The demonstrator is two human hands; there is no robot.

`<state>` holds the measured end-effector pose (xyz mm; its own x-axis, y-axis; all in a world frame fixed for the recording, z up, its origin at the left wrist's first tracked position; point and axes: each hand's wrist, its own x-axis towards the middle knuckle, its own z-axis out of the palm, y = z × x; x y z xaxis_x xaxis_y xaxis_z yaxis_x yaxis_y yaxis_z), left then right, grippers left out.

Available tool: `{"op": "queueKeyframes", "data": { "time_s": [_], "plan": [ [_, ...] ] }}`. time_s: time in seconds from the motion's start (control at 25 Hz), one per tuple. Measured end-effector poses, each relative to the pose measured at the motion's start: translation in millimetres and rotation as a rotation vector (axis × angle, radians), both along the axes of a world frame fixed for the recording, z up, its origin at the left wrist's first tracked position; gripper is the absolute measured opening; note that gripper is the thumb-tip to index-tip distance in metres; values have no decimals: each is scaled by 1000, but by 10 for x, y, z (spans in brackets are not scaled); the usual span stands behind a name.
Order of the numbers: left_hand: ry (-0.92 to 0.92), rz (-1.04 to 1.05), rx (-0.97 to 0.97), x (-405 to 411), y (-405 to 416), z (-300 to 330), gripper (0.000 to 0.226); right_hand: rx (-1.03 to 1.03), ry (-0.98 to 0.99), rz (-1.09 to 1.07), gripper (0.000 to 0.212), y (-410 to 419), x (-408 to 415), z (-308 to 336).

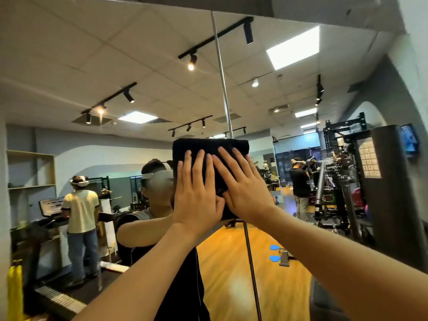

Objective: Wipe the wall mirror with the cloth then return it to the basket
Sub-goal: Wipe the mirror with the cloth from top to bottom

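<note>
We have both palms flat on one folded black cloth (209,147), fingers straight and spread, pressing it against the mirror (115,66) rather than curling round it. Our left hand (196,193) covers the cloth's left half; our right hand (243,188) lies angled across its right half, and the two thumbs meet near the cloth's lower middle. The cloth sits astride the upright metal seam (221,72) where two mirror panels join, about midway between the mirror's top edge and the bottom of our view.

By our reading, the wiping is under way and not finished: the cloth is on the glass and well below the top edge, and we cannot tell from the glass itself which parts are already clean. The return to the basket is left to do; no basket is in view.

Counting: one cloth, two hands on it, one seam, two mirror panels. In the reflection we see our own figure behind the cloth, one person at a treadmill (48,209) toward the left edge, and at least two people near the dark rack (342,158) toward the right edge.
</note>
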<state>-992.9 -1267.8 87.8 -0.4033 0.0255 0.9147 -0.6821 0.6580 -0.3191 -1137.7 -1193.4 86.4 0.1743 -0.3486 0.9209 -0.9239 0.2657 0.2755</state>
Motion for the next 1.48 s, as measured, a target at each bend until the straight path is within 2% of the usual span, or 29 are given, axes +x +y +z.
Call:
{"op": "queueKeyframes", "data": {
  "time_s": [0.16, 0.44, 0.76, 1.04, 1.48],
  "plan": [
    [-29, -19, -20, 67, -45, -203, 78, -35, -60, 65, 68, -53, 42, -275],
    [-132, 25, -45, 232, -70, -1062, 73, -3, -144, 184, 73, -36, 230, -1219],
    [-153, 9, -36, 507, -171, -1030, 71, -31, -220, 223, 76, -173, 537, -1258],
    [-140, 47, -27, 945, -348, -1062, 72, -3, -197, 218, 78, -327, 957, -1264],
    [-92, 156, -11, 2418, -899, -1193, 75, 56, -96, 268, 85, -957, 2314, -1283]
  ]
}}
